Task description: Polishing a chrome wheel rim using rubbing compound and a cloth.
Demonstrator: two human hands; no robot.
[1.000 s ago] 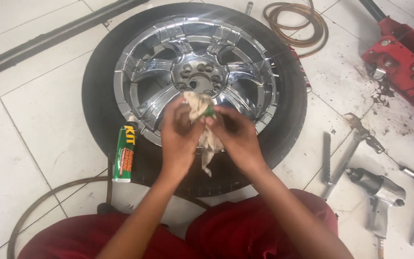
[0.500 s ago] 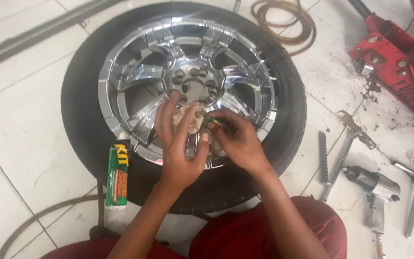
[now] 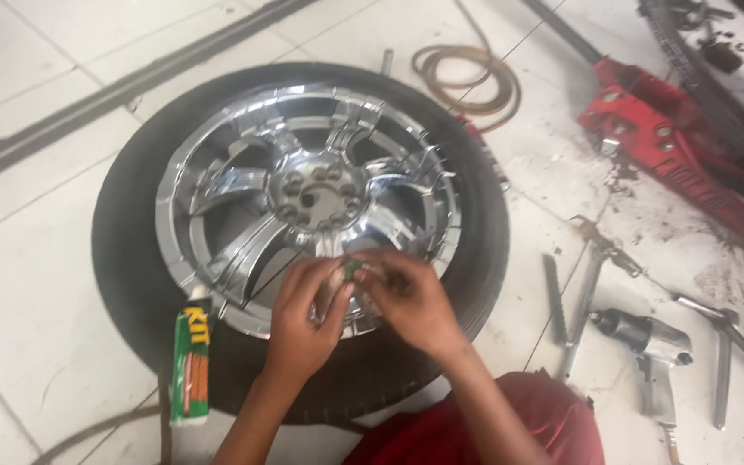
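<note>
- Head view looks down on a white tiled floor [image 3: 36, 284], and a black tyre [image 3: 131, 250] lies flat on it, taking up the middle.
- Inside the tyre sits a chrome spoked rim [image 3: 243, 185], its hub with lug holes facing up.
- Off to the right, a red floor jack [image 3: 673, 151] on dirty tiles, and a coiled brown hose [image 3: 467, 73] just beyond the tyre.
- Nearer the right edge, a silver impact wrench [image 3: 647, 344] lies among long metal hand tools [image 3: 592, 293].
- On the tyre's near left wall rests a green and orange box [image 3: 189, 357].
- Left hand [image 3: 303, 323] and right hand [image 3: 411, 301] meet over the rim's near edge, both grips pinched closed on one small greenish object [image 3: 353, 269]; too blurred to say what it is.
</note>
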